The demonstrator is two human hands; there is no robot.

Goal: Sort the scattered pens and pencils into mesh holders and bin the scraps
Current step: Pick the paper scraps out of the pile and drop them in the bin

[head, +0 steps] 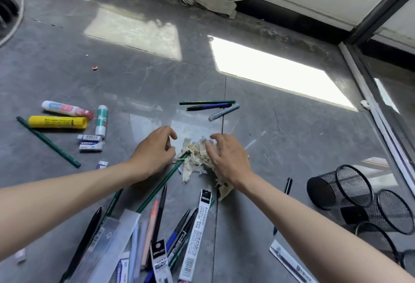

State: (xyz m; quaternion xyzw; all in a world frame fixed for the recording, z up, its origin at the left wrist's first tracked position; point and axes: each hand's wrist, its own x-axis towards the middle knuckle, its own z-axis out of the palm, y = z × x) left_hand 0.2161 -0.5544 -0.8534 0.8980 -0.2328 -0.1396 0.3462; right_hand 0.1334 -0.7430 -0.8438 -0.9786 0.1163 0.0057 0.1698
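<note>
The heap of paper scraps [195, 159] lies mid-floor, over the tip of a green pencil [173, 169]. The right hand [226, 159] lays spread fingers on it, gripping nothing; the left hand [155, 150] curls beside it, and I cannot tell whether it pinches anything. Gathering scraps looks to be the step in hand; next, scoop the heap free of the pencil. Mesh holders [336, 188] lie tipped at the right

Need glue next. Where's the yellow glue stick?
Head view, far left: the yellow glue stick lies between a white tube and a green pencil.
</note>
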